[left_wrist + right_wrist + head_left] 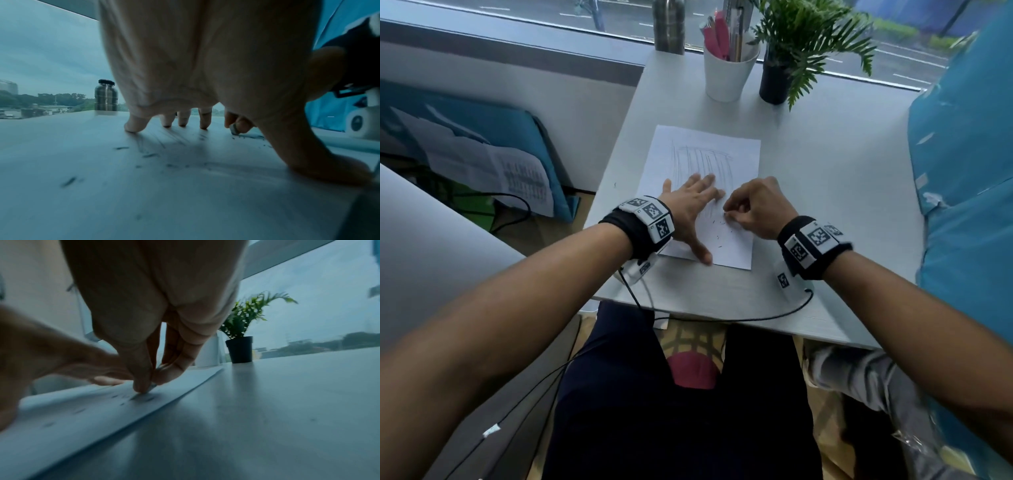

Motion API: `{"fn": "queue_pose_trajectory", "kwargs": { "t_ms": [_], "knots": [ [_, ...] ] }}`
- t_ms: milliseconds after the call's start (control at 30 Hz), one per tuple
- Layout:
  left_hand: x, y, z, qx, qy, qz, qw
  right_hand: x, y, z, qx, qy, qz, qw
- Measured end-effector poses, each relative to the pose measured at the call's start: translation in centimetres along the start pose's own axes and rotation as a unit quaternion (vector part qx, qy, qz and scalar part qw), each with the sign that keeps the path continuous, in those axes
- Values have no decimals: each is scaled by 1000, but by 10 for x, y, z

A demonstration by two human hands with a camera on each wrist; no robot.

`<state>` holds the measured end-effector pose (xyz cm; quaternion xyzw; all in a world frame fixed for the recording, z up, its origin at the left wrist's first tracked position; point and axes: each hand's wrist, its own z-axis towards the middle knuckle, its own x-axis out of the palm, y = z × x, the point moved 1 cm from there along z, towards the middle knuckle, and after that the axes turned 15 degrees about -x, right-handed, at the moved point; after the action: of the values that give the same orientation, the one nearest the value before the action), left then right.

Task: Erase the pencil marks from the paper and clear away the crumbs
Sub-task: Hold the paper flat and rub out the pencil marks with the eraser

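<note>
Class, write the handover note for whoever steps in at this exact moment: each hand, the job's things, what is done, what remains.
Left hand: fingers spread flat, pressing the white paper sheet to the white table.
Right hand: pinching a small grey eraser, its tip on the sheet.
Done: the lower part looks rubbed, with dark eraser crumbs scattered there.
Left: grey pencil strokes above the hands; then clear the crumbs.
</note>
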<state>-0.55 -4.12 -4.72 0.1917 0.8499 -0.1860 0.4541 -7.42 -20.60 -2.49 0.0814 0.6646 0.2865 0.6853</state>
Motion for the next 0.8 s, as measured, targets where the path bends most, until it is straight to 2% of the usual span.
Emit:
{"fn": "queue_pose_trajectory", "kwargs": {
  "t_ms": [167,333,500,533,633,700,800],
  "knots": [
    [-1,-1,0,4,16,36,999,12,21,-18,-51,79,3,996],
    [-2,0,-2,2,20,32,999,-1,6,7,2,13,-9,1000],
    [-3,-2,-3,0,26,47,999,9,31,-19,-28,106,14,994],
    [-3,-2,-3,1,26,48,999,6,27,-13,-21,98,14,995],
    [-4,-2,-4,3,24,38,999,-6,7,11,28,17,-2,999],
    [-5,-1,-4,3,26,35,999,-2,8,9,36,8,-2,999],
    [-4,-1,-3,3,26,46,999,14,30,-19,-1,86,13,996]
  ]
}}
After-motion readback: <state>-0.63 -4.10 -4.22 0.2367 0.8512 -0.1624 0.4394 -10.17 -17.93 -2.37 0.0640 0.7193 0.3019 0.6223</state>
